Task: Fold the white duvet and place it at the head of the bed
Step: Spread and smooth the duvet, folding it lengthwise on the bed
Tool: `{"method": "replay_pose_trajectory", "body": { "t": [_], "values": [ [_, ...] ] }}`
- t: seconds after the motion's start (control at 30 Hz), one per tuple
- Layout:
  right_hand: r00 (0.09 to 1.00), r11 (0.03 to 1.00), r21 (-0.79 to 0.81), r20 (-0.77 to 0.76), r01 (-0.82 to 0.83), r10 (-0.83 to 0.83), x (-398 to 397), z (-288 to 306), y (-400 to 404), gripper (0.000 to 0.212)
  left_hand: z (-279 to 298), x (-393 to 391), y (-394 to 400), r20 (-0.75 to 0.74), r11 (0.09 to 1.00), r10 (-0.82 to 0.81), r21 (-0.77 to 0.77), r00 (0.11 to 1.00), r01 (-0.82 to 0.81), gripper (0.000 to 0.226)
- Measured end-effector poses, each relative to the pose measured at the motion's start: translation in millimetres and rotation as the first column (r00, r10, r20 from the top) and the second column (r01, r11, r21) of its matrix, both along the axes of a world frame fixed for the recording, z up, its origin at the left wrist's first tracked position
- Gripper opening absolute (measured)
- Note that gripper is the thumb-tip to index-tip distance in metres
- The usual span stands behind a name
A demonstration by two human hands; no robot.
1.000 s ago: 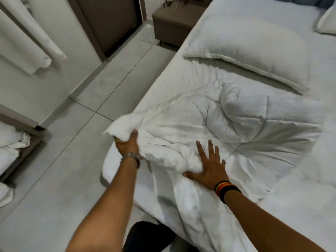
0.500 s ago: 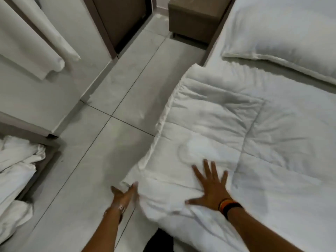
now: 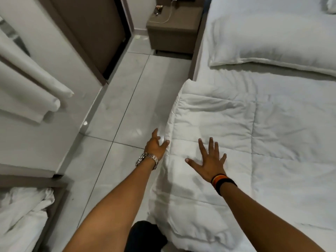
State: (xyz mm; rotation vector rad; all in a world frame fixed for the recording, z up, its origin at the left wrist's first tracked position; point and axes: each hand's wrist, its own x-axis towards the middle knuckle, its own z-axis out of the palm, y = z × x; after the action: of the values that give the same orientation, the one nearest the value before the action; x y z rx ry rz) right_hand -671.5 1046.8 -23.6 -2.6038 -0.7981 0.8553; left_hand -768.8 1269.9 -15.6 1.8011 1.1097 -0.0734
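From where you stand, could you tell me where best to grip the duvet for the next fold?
Likely its left edge, which overhangs the bed's side: come from the floor side, as the left hand does, fingers under the edge. The right hand lies flat on top.

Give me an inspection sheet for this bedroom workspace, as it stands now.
Surface: bed, white sheet, lightly creased.
Job's things: white duvet spread flat, its edge overhanging the bed's side; pillow beyond it.
Clutter: crumpled white linen low at the left.
Hands: left hand open at the duvet's edge; right hand flat, fingers spread, on the duvet.
Cables: white cable on the nightstand.
Surroundings: grey tiled floor, brown door, hanging white towels.
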Motion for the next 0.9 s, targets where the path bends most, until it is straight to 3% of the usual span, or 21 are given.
{"method": "replay_pose_trajectory", "body": {
  "t": [0.1, 0.3, 0.37, 0.43, 0.53, 0.6, 0.67, 0.73, 0.8, 0.83, 0.9],
  "values": [
    [0.989, 0.988, 0.053, 0.003, 0.146, -0.147, 12.1, -13.5, 15.6, 0.102, -6.5, 61.1, 28.0, 0.002, 0.974, -0.209, 0.087, 0.978, 0.208, 0.097],
    [0.880, 0.880, 0.042, 0.042, 0.472, -0.474, 41.4, -54.0, 57.4, 0.103, -16.4, 234.0, 101.4, 0.132, 0.883, -0.446, 0.223, 0.885, 0.412, 0.156],
    [0.850, 0.850, -0.049, 0.088, 0.525, -0.520, 37.2, -66.0, 71.0, 0.104, -21.2, 282.9, 123.8, 0.120, 0.770, -0.625, 0.257, 0.771, 0.584, 0.166],
    [0.818, 0.806, -0.142, 0.131, 0.574, -0.560, 39.3, -73.4, 87.4, 0.105, -27.9, 319.6, 143.0, 0.087, 0.594, -0.798, 0.278, 0.596, 0.755, 0.165],
    [0.758, 0.739, -0.184, 0.064, 0.648, -0.649, 43.1, -66.3, 113.2, 0.101, -17.1, 340.1, 150.1, -0.032, 0.317, -0.943, 0.227, 0.332, 0.921, 0.144],
    [0.702, 0.692, -0.155, 0.022, 0.705, -0.711, 43.7, -56.5, 125.6, 0.098, -4.0, 338.5, 156.3, -0.110, 0.196, -0.968, 0.223, 0.225, 0.955, 0.119],
    [0.655, 0.651, -0.131, -0.009, 0.748, -0.755, 46.4, -43.5, 141.2, 0.096, 14.7, 337.3, 176.8, -0.137, 0.197, -0.965, 0.176, 0.222, 0.964, 0.109],
    [0.631, 0.630, -0.077, -0.022, 0.773, -0.776, 48.4, -29.7, 166.1, 0.094, 31.6, 343.9, 205.8, -0.144, 0.300, -0.938, 0.123, 0.317, 0.946, 0.104],
    [0.639, 0.639, 0.007, 0.003, 0.769, -0.769, 44.3, -18.7, 193.2, 0.089, 43.1, 348.7, 228.0, -0.177, 0.372, -0.896, 0.202, 0.407, 0.906, 0.089],
    [0.664, 0.664, 0.030, 0.013, 0.748, -0.748, 39.9, -16.1, 204.5, 0.086, 43.5, 349.1, 235.6, -0.205, 0.363, -0.881, 0.284, 0.426, 0.887, 0.084],
    [0.696, 0.695, 0.026, -0.042, 0.718, -0.717, 24.3, -14.2, 222.2, 0.084, 39.8, 343.0, 244.0, -0.320, 0.251, -0.865, 0.391, 0.387, 0.886, 0.087]
  ]
}}
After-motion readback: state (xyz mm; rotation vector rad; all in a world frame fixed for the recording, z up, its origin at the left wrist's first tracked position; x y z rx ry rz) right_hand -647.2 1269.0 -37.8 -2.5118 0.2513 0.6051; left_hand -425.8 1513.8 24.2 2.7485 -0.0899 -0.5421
